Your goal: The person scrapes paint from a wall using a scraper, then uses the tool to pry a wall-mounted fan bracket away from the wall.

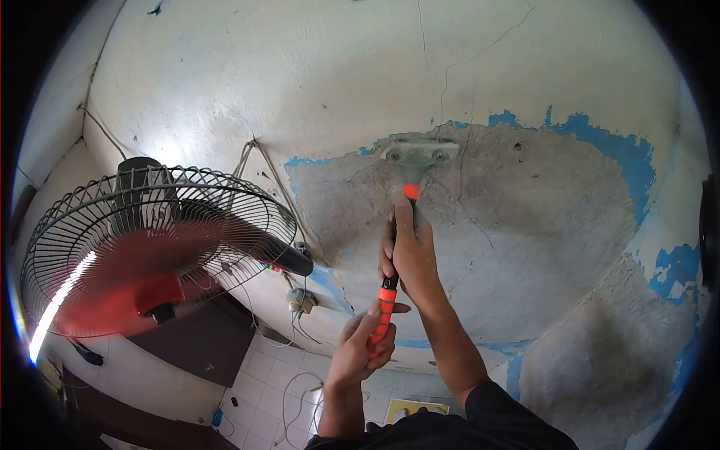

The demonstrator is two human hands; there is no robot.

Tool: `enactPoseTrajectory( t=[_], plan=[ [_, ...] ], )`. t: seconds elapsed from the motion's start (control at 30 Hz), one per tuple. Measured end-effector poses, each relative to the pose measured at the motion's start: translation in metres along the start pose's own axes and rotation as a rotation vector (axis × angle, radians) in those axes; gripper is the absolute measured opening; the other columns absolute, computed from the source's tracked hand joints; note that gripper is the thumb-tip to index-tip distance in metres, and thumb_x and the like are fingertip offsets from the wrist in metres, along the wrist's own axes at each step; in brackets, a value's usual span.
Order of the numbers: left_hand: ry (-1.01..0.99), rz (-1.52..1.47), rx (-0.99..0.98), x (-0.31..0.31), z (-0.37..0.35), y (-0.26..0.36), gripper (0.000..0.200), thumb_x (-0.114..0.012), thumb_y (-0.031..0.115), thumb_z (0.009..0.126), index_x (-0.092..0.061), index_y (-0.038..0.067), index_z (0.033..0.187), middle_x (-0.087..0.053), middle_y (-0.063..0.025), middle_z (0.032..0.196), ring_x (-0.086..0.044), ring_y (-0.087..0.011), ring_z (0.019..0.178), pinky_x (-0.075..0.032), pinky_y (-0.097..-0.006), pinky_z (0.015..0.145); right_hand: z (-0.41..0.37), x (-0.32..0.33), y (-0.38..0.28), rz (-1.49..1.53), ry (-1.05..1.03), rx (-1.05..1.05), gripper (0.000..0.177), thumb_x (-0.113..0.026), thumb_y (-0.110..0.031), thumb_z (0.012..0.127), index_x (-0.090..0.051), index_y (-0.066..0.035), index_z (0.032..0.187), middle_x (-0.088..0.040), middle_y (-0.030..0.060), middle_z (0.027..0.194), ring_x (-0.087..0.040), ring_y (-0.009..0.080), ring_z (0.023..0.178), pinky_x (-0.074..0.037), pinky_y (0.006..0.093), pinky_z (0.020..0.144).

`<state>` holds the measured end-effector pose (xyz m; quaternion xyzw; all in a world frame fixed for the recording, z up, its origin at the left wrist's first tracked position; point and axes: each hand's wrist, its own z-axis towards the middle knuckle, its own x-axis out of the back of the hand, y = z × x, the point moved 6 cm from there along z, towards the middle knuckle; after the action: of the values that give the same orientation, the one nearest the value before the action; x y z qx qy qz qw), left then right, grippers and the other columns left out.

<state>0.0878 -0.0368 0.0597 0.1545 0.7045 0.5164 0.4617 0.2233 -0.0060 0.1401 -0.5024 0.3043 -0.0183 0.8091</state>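
Observation:
A long-handled wall scraper (418, 154) runs up toward the wall in the head view, its wide head against the edge where cream paint meets bare grey plaster (540, 217). My right hand (411, 247) is wrapped round the upper black part of the shaft, just below the orange collar. Lower down, my left hand (361, 341) grips the orange and black handle end. Whether the blade is pressed under the paint cannot be made out.
A caged fan (161, 247) with red blades stands close on the left. Cords hang from the wall near a wall socket (301, 301). Blue paint (622, 157) borders the bare patch. Below are a tiled floor (262, 382) with loose cable and a yellow platform (416, 406).

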Motion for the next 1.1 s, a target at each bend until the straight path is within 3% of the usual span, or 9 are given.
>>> enactPoseTrajectory(
  t=[0.43,1.1],
  plan=[
    [-0.084,-0.098,0.035,-0.009,0.004,0.001,0.055,-0.033,0.04,0.106,-0.046,-0.008,0.129,-0.033,0.0031,0.056,-0.024,-0.0048,0.036,-0.021,-0.0208,0.034,0.004,0.002,-0.012,-0.072,-0.035,-0.043,0.037,-0.041,-0.038,0.102,-0.042,-0.006,0.082,-0.04,0.0015,0.05,-0.041,0.0138,0.031,-0.04,0.0314,0.032],
    [-0.009,0.05,0.007,-0.025,0.006,-0.009,0.054,-0.03,0.039,0.106,-0.048,-0.009,0.124,-0.032,0.0038,0.054,-0.024,-0.0043,0.033,-0.021,-0.0209,0.032,-0.003,0.018,-0.016,-0.059,-0.013,-0.026,0.038,-0.039,-0.039,0.103,-0.042,-0.006,0.084,-0.038,0.0012,0.048,-0.041,0.0143,0.03,-0.038,0.0302,0.03]
  ],
)
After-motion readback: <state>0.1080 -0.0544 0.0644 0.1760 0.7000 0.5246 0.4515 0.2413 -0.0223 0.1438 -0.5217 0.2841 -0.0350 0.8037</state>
